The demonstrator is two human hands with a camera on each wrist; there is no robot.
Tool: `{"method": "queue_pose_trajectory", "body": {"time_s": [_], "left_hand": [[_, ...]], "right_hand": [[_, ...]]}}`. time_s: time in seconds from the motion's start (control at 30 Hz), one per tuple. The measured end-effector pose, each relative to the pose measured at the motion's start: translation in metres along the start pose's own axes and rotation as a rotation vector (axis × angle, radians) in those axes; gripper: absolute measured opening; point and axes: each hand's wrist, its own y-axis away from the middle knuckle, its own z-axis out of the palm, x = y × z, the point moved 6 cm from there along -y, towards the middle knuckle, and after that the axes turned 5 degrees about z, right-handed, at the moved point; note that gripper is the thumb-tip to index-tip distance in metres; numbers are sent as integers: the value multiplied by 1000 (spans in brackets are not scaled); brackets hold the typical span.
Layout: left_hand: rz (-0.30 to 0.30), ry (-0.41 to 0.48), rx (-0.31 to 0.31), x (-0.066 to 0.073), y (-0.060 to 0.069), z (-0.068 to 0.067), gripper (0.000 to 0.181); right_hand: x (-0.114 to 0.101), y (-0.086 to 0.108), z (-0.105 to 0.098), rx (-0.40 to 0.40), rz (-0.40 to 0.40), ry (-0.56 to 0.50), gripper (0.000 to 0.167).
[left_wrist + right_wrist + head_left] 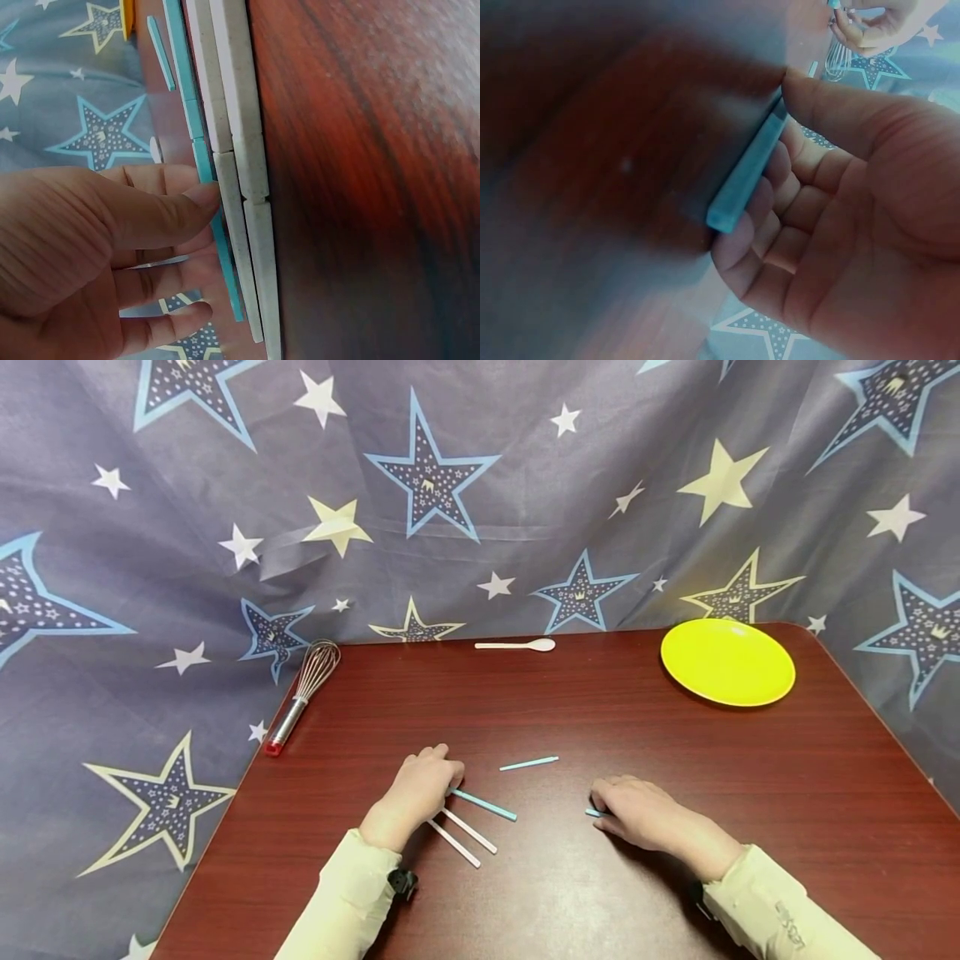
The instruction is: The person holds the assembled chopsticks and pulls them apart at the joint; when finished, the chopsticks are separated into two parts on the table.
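Note:
My left hand point(420, 789) point(97, 247) pinches a blue chopstick point(483, 806) point(191, 112) between thumb and fingers, low over the table. Two white chopsticks point(468, 831) point(244, 97) lie beside it, roughly parallel; their far ends are hidden by the hand in the head view. A thin blue stick point(528, 763) point(160, 52) rests alone between the hands. To the right, my right hand point(645, 814) point(885, 210) holds another blue stick point(593, 812) point(742, 176) at the tabletop, with the thumb at one end and fingers curled beneath it.
A whisk point(302, 697) lies along the table's left edge. The white spoon point(517, 646) is at the back edge, and a yellow plate point(727, 662) at the back right. Behind the table point(405, 693) hangs a grey star-patterned cloth point(465, 577).

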Motion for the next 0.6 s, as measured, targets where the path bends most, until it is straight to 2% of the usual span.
{"method": "queue_pose_trajectory", "body": {"time_s": [0.6], "left_hand": [[44,8,85,2,5,-14,30]], "right_hand": [[-1,0,0,11,-2,4,29]]}}
